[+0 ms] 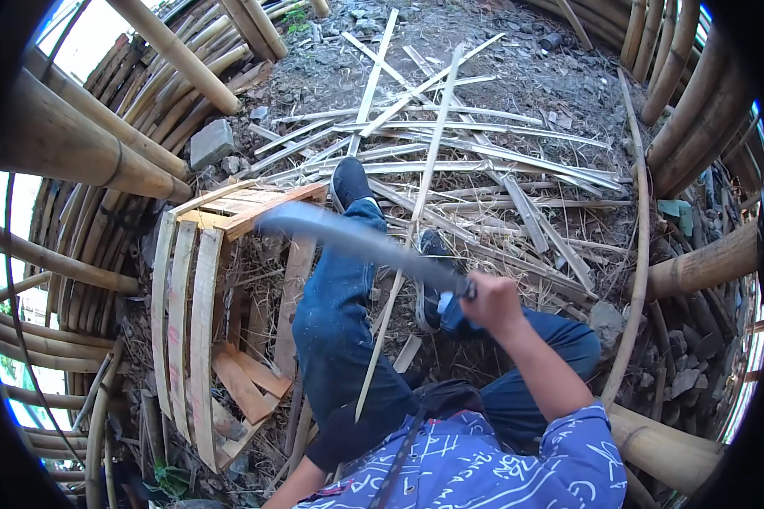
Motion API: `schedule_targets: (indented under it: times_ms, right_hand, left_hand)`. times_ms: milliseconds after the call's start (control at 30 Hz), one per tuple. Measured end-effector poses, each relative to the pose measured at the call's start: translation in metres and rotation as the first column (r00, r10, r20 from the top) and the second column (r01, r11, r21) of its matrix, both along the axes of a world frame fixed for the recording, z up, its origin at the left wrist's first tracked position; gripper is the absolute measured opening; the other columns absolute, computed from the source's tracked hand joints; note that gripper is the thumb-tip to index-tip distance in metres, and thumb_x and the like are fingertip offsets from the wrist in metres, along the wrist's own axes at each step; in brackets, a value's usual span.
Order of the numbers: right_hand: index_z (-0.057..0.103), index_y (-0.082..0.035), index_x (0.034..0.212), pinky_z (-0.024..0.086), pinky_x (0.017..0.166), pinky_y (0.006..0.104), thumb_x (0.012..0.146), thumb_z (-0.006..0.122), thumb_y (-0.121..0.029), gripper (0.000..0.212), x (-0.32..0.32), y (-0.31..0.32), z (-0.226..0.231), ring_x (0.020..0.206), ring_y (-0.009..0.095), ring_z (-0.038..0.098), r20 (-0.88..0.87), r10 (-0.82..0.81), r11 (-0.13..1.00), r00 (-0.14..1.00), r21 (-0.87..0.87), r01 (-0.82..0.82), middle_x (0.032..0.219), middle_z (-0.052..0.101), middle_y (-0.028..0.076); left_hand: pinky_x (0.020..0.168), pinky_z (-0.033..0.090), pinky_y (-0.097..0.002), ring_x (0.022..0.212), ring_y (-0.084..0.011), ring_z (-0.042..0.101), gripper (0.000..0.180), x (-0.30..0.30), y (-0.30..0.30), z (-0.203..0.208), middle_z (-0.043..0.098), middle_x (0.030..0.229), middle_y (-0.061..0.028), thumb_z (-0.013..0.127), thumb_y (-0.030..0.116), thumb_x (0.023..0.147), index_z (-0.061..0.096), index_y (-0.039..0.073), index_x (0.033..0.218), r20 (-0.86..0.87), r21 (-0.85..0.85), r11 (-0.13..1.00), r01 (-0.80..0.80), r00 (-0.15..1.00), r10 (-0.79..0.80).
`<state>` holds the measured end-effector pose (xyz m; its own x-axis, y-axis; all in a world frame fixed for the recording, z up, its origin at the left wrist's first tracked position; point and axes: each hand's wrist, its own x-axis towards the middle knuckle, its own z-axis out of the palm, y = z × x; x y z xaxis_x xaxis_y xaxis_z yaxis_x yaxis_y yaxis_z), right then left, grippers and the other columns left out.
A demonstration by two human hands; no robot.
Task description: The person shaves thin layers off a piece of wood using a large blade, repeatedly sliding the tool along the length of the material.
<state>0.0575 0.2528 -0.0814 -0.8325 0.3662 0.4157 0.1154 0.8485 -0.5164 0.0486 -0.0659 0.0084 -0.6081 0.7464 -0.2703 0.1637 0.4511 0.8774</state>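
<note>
My right hand [491,303] is closed round the handle of a machete [356,242]. Its broad grey blade, smeared by motion, points left above my legs. A long, thin bamboo strip [387,312] runs from the strips on the ground, under the blade, to my lap. At its near end is my left hand [348,434], in a dark covering that blends with my jeans. Its fingers cannot be made out, so its grip on the strip does not show. Left of my leg stands a wooden crate [204,339] of pale slats, its far top edge near the blade tip.
Many split bamboo strips [484,157] lie crisscrossed on rubble beyond my feet. A grey concrete block [211,144] sits beyond the crate. Thick bamboo poles [85,136] lean in at left, with more poles [705,259] at right. Stones [606,324] lie beside my right knee.
</note>
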Motion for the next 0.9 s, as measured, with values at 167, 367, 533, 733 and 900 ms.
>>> schedule_targets:
  times_ms: [167,367,533,733,900]
  right_hand:
    - [0.055,-0.008,0.065,0.048,0.047,0.0408,0.066,0.065,-0.012,0.01,-0.008,0.051,0.009,0.053,0.031,0.061,0.023,-0.17,0.979,0.985,0.116,0.166,0.055,0.057,0.013]
    - [0.056,-0.008,0.068,0.05,0.051,0.0408,0.07,0.062,-0.015,0.01,-0.007,0.01,-0.005,0.055,0.033,0.062,0.035,-0.012,1.0,0.999,-0.005,0.012,0.059,0.06,0.015]
    - [0.06,-0.007,0.077,0.051,0.058,0.0433,0.069,0.065,-0.013,0.011,-0.014,0.082,-0.003,0.063,0.034,0.063,0.217,-0.289,0.951,0.932,0.178,0.253,0.069,0.063,0.016]
    - [0.061,-0.007,0.078,0.053,0.061,0.0442,0.066,0.066,-0.01,0.014,-0.011,0.042,0.001,0.065,0.034,0.065,0.197,-0.148,0.989,0.969,0.053,0.14,0.067,0.063,0.017]
    - [0.062,-0.006,0.075,0.053,0.059,0.045,0.073,0.062,-0.018,0.013,-0.02,0.127,0.016,0.062,0.035,0.065,0.261,-0.436,0.888,0.861,0.28,0.365,0.066,0.063,0.019]
  left_hand:
    - [0.079,0.049,-0.0368,0.087,-0.025,0.064,0.025,-0.004,-0.012,0.003,0.067,0.092,-0.0148,0.056,0.012,0.085,0.062,0.0,0.105,-0.175,0.058,0.988,0.144,0.976,-0.131]
    - [0.079,0.047,-0.0379,0.087,-0.0271,0.062,0.025,-0.009,-0.012,-0.015,0.066,0.092,-0.0174,0.057,0.014,0.086,0.061,-0.002,0.105,0.114,-0.11,0.993,-0.041,0.992,0.054]
    - [0.074,0.047,-0.0367,0.083,-0.023,0.062,0.027,-0.01,-0.026,-0.021,0.066,0.089,-0.0177,0.056,0.02,0.088,0.062,-0.002,0.103,-0.039,-0.082,0.99,0.114,0.992,-0.118]
    - [0.071,0.047,-0.0385,0.08,-0.0319,0.063,0.028,-0.009,-0.033,-0.025,0.064,0.083,-0.0191,0.055,0.024,0.088,0.061,0.0,0.102,0.165,-0.208,0.978,-0.012,0.985,0.047]
    - [0.072,0.047,-0.0388,0.082,-0.0323,0.063,0.029,-0.016,-0.023,-0.012,0.064,0.085,-0.0199,0.054,0.025,0.089,0.061,0.0,0.102,0.195,-0.141,0.989,0.044,0.981,-0.016]
